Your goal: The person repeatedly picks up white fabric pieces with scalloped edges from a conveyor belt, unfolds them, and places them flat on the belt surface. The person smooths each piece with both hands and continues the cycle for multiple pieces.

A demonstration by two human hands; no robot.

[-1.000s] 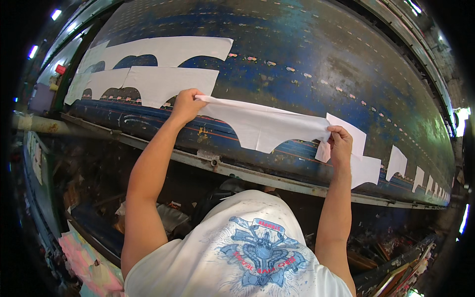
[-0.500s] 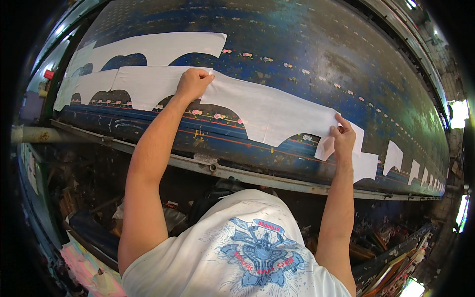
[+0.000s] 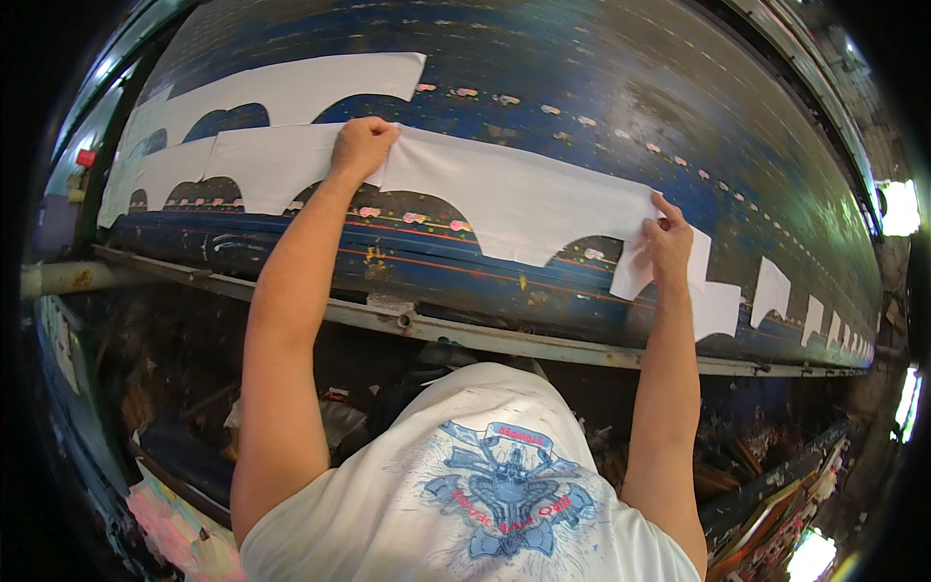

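My left hand [image 3: 363, 148] pinches the upper left corner of a long white cloth piece [image 3: 514, 199] with curved cutouts along its lower edge. The piece lies stretched across the dark blue-grey spotted printing table [image 3: 582, 68], its left end against another white piece [image 3: 276, 170]. My right hand [image 3: 665, 244] grips the piece's upper right corner, fingers curled. Under and right of that hand are smaller white pieces [image 3: 716, 307]. Small pink printed motifs show in the cutouts. A further white piece [image 3: 291, 78] lies behind, at the left.
A metal rail [image 3: 495, 344] runs along the table's near edge. A grey pipe [image 3: 53, 279] is at the left. Several small white pieces [image 3: 771, 291] lie in a row rightward. Below the table are cluttered dark boards and a stack of pink sheets [image 3: 165, 519] at lower left.
My left hand has moved up and leftward, laying the cloth's left end flat beside the neighbouring piece. My right hand has risen slightly with its corner; the view has shifted a little too.
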